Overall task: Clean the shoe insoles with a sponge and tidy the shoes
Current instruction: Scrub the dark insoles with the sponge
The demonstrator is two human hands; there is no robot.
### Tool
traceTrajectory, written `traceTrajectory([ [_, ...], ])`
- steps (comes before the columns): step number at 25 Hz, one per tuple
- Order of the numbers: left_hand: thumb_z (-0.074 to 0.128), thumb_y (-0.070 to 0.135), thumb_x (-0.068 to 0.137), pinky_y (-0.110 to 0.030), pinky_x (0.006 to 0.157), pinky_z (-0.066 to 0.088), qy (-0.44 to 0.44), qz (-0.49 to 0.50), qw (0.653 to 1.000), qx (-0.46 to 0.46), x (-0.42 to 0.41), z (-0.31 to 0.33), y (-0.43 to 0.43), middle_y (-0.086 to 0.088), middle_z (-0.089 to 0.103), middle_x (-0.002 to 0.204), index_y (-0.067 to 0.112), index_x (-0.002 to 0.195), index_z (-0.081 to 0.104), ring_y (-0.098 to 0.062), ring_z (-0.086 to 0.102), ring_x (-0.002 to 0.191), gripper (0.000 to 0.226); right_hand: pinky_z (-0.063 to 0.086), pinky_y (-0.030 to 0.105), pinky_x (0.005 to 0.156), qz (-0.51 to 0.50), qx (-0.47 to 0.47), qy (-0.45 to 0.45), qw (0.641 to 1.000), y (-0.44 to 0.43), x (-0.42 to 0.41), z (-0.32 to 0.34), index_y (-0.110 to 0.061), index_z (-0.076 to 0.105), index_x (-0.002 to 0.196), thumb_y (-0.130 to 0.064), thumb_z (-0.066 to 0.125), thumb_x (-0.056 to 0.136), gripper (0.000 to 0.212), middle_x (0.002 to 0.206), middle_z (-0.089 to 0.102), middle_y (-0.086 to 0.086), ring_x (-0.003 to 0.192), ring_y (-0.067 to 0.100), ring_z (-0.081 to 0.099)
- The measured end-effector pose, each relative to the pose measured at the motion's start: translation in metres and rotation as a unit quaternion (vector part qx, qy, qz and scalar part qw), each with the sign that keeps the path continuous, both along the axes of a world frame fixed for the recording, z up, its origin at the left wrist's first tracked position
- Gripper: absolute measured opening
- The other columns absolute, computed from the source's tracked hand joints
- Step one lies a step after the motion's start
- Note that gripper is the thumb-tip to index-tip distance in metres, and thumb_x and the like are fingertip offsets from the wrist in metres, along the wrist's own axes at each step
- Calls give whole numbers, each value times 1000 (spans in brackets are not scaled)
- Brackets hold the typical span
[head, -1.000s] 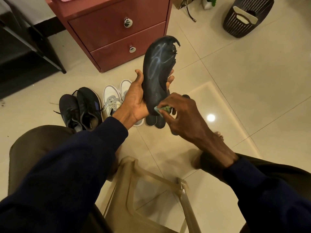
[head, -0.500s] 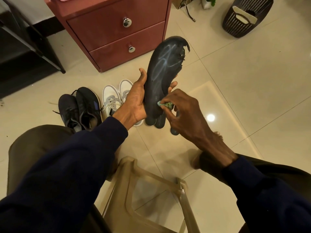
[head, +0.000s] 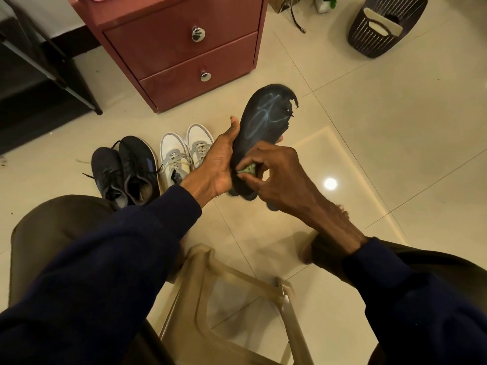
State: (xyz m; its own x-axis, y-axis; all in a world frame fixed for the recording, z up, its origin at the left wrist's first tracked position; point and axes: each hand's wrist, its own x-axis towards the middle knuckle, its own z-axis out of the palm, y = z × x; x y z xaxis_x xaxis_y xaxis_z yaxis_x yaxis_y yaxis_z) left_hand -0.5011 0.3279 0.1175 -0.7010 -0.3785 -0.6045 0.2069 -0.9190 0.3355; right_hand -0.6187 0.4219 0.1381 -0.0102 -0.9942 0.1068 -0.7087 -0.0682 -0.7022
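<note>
My left hand [head: 217,164] grips a black insole [head: 263,119] by its heel end and holds it upright above the floor; its toe edge is torn and pale streaks mark its face. My right hand [head: 274,175] pinches a small green sponge [head: 247,169] against the lower part of the insole. A pair of dark sneakers [head: 126,169] and a pair of white sneakers [head: 181,154] stand side by side on the tiles to the left. More dark insoles [head: 245,194] lie on the floor, mostly hidden under my hands.
A red two-drawer cabinet [head: 181,51] stands just behind the shoes. A dark perforated basket [head: 382,25] is at the back right, a black rack [head: 39,75] at the left. A translucent plastic stool [head: 237,299] is between my knees.
The insole has tilted and shifted slightly right and lower in view. My right hand with the sponge rose along the insole's lower part from the heel end.
</note>
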Motion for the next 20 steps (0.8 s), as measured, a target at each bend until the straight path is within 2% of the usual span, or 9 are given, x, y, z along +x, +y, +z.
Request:
traceTrajectory([
  [2,39,64,102,-48,118,38,17,21,1000,11,-1,0,-2,-22,54,147,7,149,48,-36,51,138,75,46,8,74,-44,-17,15,999,-5,-9,4,-7,78,93,-12,85,81,15,91,71,7,79,6,58],
  [4,35,65,103,-48,114,43,33,41,999,14,-3,1,-3,-22,54,147,6,150,46,-36,52,138,76,49,13,72,-48,-11,11,999,-3,-13,5,-7,78,92,-11,85,81,14,89,71,5,78,6,60],
  [6,31,66,103,-46,112,46,48,48,997,20,-3,2,-4,-23,52,149,4,151,43,-36,49,141,80,52,17,71,-10,19,-19,1000,2,-8,10,-8,79,91,-10,84,81,12,88,71,2,77,8,63],
  [10,31,66,103,-45,120,36,68,71,995,31,-2,5,-8,-24,49,151,3,151,43,-36,45,143,80,49,21,77,-59,-45,107,991,2,-19,4,1,75,90,-7,91,70,27,86,72,16,74,27,70],
  [13,34,66,102,-42,124,30,63,87,993,39,-3,4,-9,-24,53,148,2,149,45,-37,50,139,80,44,4,76,-25,7,16,1000,8,-13,4,-3,78,93,-10,88,76,21,90,73,9,76,11,66],
  [15,36,66,101,-42,122,33,65,77,994,36,-3,4,-9,-24,53,147,1,149,45,-36,51,138,80,44,3,76,-14,11,-1,1000,8,-9,4,-4,78,94,-11,86,80,18,91,73,7,77,7,62],
  [16,36,65,102,-43,120,37,63,71,995,25,-4,3,-8,-24,55,146,1,148,46,-36,53,137,79,45,7,79,-27,-13,30,999,7,-13,1,-2,77,94,-9,86,79,19,91,73,11,78,13,64],
  [18,35,63,103,-44,112,46,46,65,997,-1,-3,3,-5,-23,60,140,3,142,53,-34,59,130,74,52,23,80,-54,-66,112,990,3,-22,-2,3,74,95,-3,86,77,22,92,71,18,80,28,68],
  [20,36,64,102,-45,112,46,33,50,998,-5,-4,2,-1,-23,59,142,4,144,51,-35,58,132,74,53,30,77,-40,-74,130,988,5,-18,-1,3,73,94,1,84,76,21,92,70,18,82,30,67],
])
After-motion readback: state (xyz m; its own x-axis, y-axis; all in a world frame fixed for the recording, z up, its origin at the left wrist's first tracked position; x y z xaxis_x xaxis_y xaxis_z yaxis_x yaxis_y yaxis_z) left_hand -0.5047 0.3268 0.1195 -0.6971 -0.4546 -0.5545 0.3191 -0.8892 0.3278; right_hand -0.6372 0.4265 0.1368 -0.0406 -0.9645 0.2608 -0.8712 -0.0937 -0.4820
